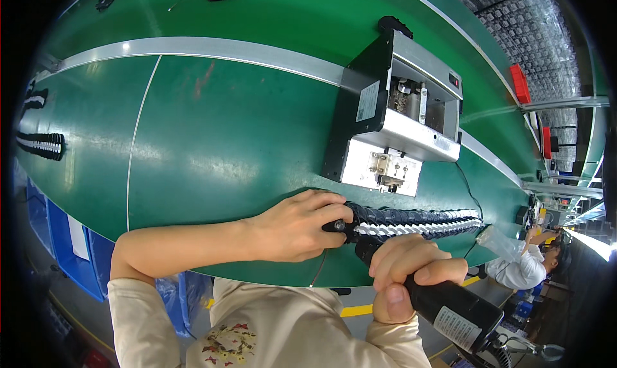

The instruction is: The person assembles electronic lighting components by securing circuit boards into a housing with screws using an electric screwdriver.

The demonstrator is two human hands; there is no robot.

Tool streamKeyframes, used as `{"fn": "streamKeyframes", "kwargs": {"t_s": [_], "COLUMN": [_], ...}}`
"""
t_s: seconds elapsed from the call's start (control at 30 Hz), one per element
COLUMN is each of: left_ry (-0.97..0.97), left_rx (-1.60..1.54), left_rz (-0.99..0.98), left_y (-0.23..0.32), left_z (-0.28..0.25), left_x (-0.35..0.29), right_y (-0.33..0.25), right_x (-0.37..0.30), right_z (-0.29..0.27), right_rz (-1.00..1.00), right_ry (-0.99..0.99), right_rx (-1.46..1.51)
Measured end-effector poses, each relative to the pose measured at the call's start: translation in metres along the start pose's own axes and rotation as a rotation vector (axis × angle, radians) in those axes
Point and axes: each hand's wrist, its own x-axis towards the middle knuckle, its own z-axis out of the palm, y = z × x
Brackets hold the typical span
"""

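Head: left hand (297,228) gripping chain (419,227) end, right hand (406,265) gripping driver (445,297).
Chain running toward 3 o'clock from left hand; driver pointing toward 10 o'clock.

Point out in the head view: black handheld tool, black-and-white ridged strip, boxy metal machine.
Black handheld tool (457,302): head view, on its dark body.
Black-and-white ridged strip (418,227): head view, mid-length, white ridge.
Boxy metal machine (411,134): head view, silver front panel.
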Motion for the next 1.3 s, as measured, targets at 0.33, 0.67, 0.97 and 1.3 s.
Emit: {"fn": "streamKeyframes", "kwargs": {"t_s": [0.33, 0.67, 0.97, 1.3], "left_ry": [-0.003, 0.026, 0.232, 0.583], "left_rx": [-0.036, -0.061, 0.352, 0.726], "left_rz": [-0.082, -0.076, -0.416, -0.651], "left_y": [0.004, 0.004, -0.056, -0.164], "left_z": [-0.004, -0.016, -0.146, -0.181], "left_x": [0.004, 0.004, -0.037, 0.065], "right_y": [-0.009, -0.031, -0.026, -0.016], "right_x": [0.006, 0.035, 0.02, 0.019], "right_z": [-0.008, -0.049, -0.071, -0.055], "right_rz": [0.104, -0.184, -0.125, -0.122], "right_ry": [0.005, 0.213, 0.221, 0.318], "right_rx": [0.036, 0.151, 0.04, -0.098]}}
